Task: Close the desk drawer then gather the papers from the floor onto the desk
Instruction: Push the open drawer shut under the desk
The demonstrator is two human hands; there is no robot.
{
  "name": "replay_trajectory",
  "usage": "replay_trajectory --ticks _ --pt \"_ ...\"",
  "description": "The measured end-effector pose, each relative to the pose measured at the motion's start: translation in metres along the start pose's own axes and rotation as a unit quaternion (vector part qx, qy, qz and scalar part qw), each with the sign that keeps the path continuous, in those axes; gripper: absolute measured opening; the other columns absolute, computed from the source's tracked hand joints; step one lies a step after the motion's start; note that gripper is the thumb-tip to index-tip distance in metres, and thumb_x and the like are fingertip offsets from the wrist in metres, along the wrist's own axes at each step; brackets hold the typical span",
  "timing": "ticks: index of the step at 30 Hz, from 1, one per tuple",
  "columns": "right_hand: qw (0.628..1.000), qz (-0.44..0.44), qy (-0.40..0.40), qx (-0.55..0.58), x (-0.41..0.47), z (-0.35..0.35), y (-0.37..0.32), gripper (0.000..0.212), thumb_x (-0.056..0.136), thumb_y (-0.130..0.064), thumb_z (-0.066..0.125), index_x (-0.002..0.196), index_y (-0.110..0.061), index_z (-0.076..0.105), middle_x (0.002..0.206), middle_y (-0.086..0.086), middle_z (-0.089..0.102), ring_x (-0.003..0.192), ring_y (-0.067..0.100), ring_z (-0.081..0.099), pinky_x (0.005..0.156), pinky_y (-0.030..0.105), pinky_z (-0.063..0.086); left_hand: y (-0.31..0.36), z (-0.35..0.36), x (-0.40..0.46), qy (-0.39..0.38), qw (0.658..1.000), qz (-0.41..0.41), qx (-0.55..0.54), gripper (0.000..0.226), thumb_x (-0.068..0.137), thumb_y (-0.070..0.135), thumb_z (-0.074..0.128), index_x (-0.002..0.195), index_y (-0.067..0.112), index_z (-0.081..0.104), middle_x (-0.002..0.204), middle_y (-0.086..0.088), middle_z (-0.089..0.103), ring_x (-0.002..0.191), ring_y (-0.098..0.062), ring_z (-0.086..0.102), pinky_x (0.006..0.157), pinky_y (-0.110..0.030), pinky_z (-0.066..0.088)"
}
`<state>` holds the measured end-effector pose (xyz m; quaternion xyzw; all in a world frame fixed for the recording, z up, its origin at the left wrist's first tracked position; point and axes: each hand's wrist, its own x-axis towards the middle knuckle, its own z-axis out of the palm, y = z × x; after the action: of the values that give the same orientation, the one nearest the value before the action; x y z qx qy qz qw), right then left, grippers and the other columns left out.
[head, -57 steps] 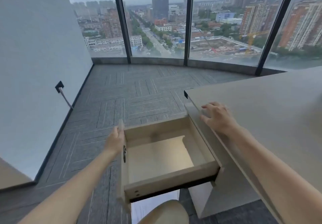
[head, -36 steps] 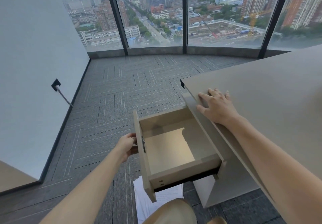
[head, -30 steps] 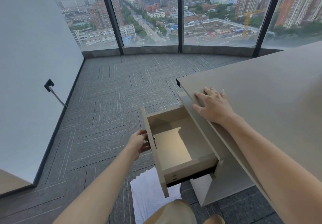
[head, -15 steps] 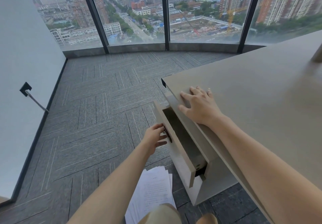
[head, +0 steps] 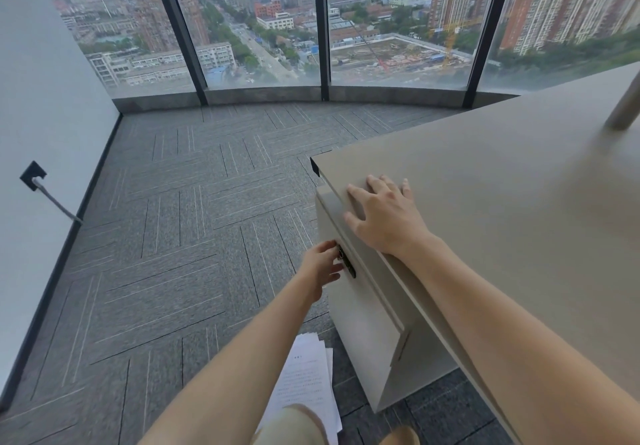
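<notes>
The beige desk drawer (head: pixel 363 306) sits pushed in, its front flush with the pedestal under the desk (head: pixel 502 202). My left hand (head: pixel 320 266) is at the drawer front, fingers curled on the small dark handle (head: pixel 348 268). My right hand (head: pixel 384 219) lies flat, fingers spread, on the desk top near its left edge. A loose stack of printed white papers (head: pixel 306 382) lies on the grey carpet beside the pedestal, partly hidden by my left forearm and my knee.
Grey carpet tiles (head: pixel 180 236) run to floor-to-ceiling windows (head: pixel 259 28) ahead. A white wall on the left carries a black socket with a cable (head: pixel 33 176). A metal post (head: pixel 627 108) stands on the desk at far right. My knee (head: pixel 291 424) is at the bottom edge.
The drawer went from fully open to shut, pushed in by my left hand on its front. My right hand stayed on the desk top. More of the papers came into sight.
</notes>
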<state>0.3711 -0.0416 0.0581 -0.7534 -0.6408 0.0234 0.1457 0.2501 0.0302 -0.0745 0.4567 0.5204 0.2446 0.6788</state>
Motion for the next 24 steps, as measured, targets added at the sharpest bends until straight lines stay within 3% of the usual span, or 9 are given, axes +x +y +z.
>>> replay_trajectory --ticks 4,8,13,18,24 --pt "1.0 0.0 0.006 -0.006 0.001 0.001 -0.001 0.055 0.09 -0.047 0.046 0.141 -0.027 0.045 0.154 0.018 0.035 0.147 0.035 0.021 0.119 0.06 0.007 0.001 0.007 0.006 0.013 1.0 0.004 0.013 0.031 0.099 0.02 0.047 0.127 0.016 0.059 0.104 -0.005 0.062 0.092 -0.027 0.061 0.088 -0.038 0.052" --pt "1.0 0.004 0.008 -0.003 0.002 0.002 -0.002 0.055 0.089 -0.046 0.047 0.139 -0.026 0.046 0.154 0.018 0.035 0.147 0.035 0.022 0.119 0.061 0.007 0.006 0.011 0.001 0.02 1.0 0.003 0.011 0.022 0.098 0.015 0.043 0.112 0.017 0.06 0.092 -0.004 0.059 0.084 -0.027 0.058 0.079 -0.037 0.05" --pt "1.0 0.002 0.008 -0.002 0.002 0.002 -0.001 0.054 0.089 -0.047 0.047 0.14 -0.026 0.046 0.155 0.017 0.034 0.147 0.034 0.021 0.119 0.06 0.007 0.003 0.0 0.001 -0.004 0.999 -0.014 0.041 0.026 0.095 0.024 0.052 0.119 0.021 0.059 0.107 -0.004 0.063 0.097 -0.024 0.065 0.087 -0.04 0.05" --pt "1.0 0.004 0.005 -0.001 0.001 0.001 -0.001 0.056 0.09 -0.048 0.047 0.141 -0.027 0.044 0.156 0.017 0.033 0.148 0.034 0.02 0.119 0.06 0.006 0.0 0.004 0.002 0.013 0.998 -0.058 0.037 0.023 0.089 0.028 0.054 0.093 0.007 0.06 0.097 -0.01 0.061 0.087 -0.026 0.063 0.082 -0.038 0.054" --pt "1.0 -0.001 0.01 0.004 0.003 0.003 0.002 0.056 0.088 -0.048 0.047 0.14 -0.028 0.045 0.155 0.017 0.035 0.148 0.034 0.021 0.119 0.061 0.007 0.004 0.008 0.006 0.026 0.995 -0.093 0.005 0.021 0.087 0.024 0.053 0.072 0.009 0.054 0.083 -0.008 0.057 0.078 -0.024 0.057 0.074 -0.033 0.051"
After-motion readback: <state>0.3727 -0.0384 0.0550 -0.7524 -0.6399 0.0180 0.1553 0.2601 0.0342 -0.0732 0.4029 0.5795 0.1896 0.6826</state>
